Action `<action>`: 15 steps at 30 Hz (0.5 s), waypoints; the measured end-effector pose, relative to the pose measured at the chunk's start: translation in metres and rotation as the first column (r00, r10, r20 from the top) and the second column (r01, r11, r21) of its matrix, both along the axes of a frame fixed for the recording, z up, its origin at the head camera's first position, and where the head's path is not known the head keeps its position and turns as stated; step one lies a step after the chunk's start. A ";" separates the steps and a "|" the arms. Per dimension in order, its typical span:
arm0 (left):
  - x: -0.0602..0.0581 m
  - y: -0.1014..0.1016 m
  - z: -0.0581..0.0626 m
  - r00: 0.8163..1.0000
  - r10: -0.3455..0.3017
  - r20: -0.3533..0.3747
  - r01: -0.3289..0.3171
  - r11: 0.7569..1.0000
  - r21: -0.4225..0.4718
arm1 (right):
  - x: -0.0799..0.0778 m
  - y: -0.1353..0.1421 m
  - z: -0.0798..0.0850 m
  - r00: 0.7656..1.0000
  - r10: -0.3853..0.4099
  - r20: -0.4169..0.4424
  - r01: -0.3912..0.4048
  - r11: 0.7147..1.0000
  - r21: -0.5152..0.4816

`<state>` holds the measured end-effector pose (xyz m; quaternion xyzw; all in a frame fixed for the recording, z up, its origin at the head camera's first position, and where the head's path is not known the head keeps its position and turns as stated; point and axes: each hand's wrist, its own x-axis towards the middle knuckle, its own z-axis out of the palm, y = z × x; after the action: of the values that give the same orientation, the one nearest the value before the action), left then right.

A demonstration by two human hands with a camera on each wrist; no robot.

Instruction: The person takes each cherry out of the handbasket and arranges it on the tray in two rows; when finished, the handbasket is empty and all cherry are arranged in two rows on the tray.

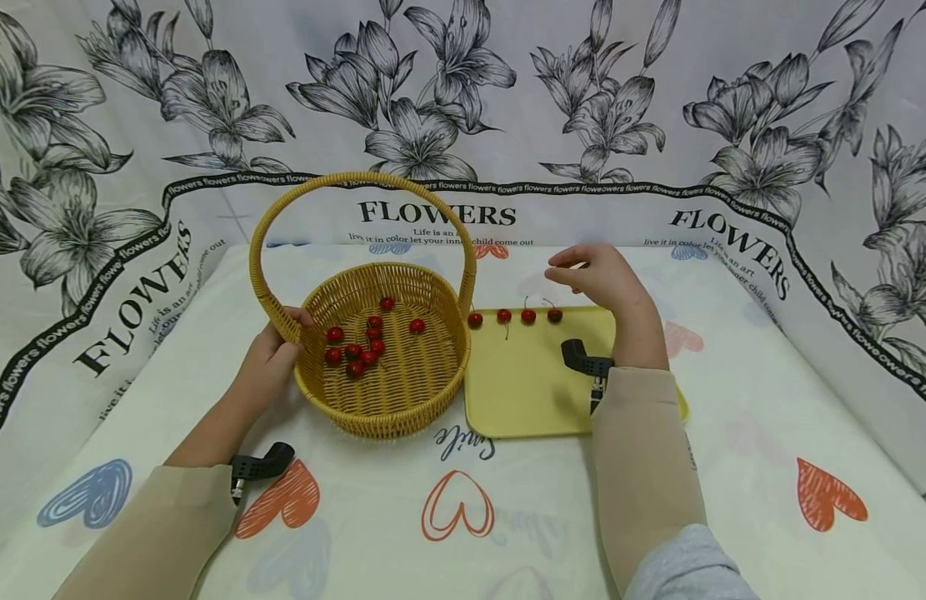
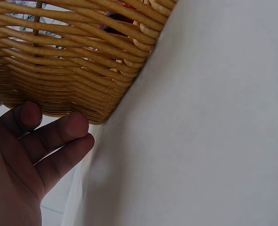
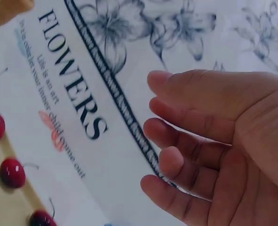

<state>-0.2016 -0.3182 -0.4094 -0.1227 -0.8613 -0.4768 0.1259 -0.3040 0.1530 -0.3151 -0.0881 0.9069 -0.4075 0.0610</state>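
Observation:
A round yellow wicker basket (image 1: 391, 417) with a tall arched handle stands on the cloth, several red cherries (image 1: 368, 357) on its floor. My left hand (image 1: 271, 354) grips its left rim at the foot of the handle, thumb over the top. In the left wrist view other fingers (image 2: 66, 129) lie at the outer wicker wall. Along the far edge of a yellow tray (image 1: 523, 392), several stemmed cherries (image 1: 528, 317) form a row. My right hand (image 1: 598, 273) is raised beyond the tray's far right edge, its fingers loosely bent and holding nothing, as the right wrist view (image 3: 191, 146) confirms.
The tray stands right beside the basket, on its right. White cloth printed with hearts (image 1: 457, 506) covers the table, and a flower-printed cloth (image 1: 417, 108) rises behind. Each wrist wears a black camera mount (image 1: 263, 461). The handle arches high over the basket.

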 end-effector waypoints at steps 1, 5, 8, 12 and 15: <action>0.000 0.000 0.000 1.000 -0.001 -0.002 0.001 1.000 0.002 | 0.002 -0.004 0.004 1.000 0.004 -0.009 -0.005 1.000 -0.009; 0.000 0.000 0.000 1.000 0.000 -0.003 0.000 1.000 0.003 | 0.013 -0.019 0.019 0.998 0.032 -0.055 -0.034 0.999 -0.035; 0.000 0.000 0.000 1.000 0.001 -0.001 -0.001 1.000 0.002 | 0.022 -0.029 0.027 0.993 0.065 -0.101 -0.071 0.996 -0.052; 0.000 0.000 0.000 1.000 0.002 -0.002 -0.002 1.000 -0.007 | 0.034 -0.043 0.038 0.981 0.117 -0.153 -0.131 0.988 -0.084; -0.001 0.000 0.000 1.000 0.002 -0.003 -0.002 1.000 -0.010 | 0.043 -0.055 0.043 0.965 0.179 -0.190 -0.199 0.976 -0.091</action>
<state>-0.2022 -0.3184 -0.4098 -0.1231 -0.8636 -0.4721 0.1273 -0.2612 0.0977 -0.2717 -0.2140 0.8724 -0.4393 0.0123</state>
